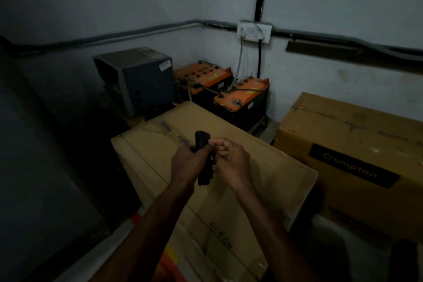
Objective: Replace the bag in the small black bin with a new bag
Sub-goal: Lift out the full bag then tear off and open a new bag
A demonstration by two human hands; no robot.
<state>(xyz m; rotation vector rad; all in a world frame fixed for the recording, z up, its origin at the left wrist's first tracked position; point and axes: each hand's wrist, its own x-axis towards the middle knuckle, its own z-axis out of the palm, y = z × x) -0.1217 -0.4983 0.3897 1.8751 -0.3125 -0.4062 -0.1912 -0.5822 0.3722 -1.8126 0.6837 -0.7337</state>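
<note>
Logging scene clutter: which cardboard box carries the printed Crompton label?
The right-hand cardboard box, beside the wall; the box under the hands shows only tape and handwriting.

Folded black bag [203,160] partly behind fingers [219,143]

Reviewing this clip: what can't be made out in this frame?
- Small black bin: nowhere in the head view.
- Black bag: folded, middle hidden by the left hand and right hand.
- Handwriting on the near cardboard box: too dim and small.
- Lower-left corner: too dark.
</note>
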